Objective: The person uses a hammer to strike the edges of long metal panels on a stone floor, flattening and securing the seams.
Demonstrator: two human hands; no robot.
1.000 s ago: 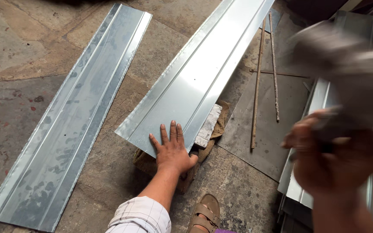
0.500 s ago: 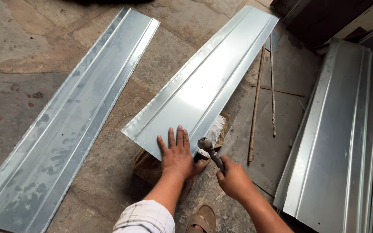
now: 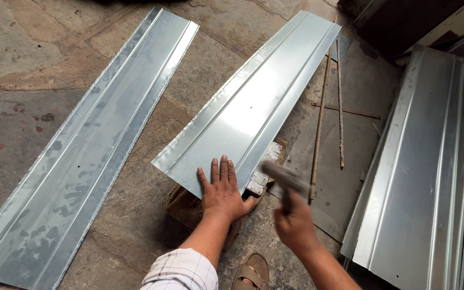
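Note:
A long folded metal sheet [image 3: 253,102] lies on the stone floor, its near end resting on a wooden block [image 3: 261,180]. My left hand [image 3: 222,190] presses flat on that near end, fingers spread. My right hand [image 3: 295,225] grips a hammer [image 3: 284,178], blurred by motion, its head just right of the sheet's near corner and above the block.
A second folded sheet [image 3: 92,145] lies to the left. A stack of similar sheets [image 3: 430,161] lies at the right. Thin metal rods [image 3: 328,96] lie between the middle sheet and the stack. A sandalled foot [image 3: 253,271] shows at the bottom edge.
My right hand came down from a raised position at the right, met the sheet's near corner, and now sits slightly lifted with the hammer blurred. My left hand stayed on the sheet.

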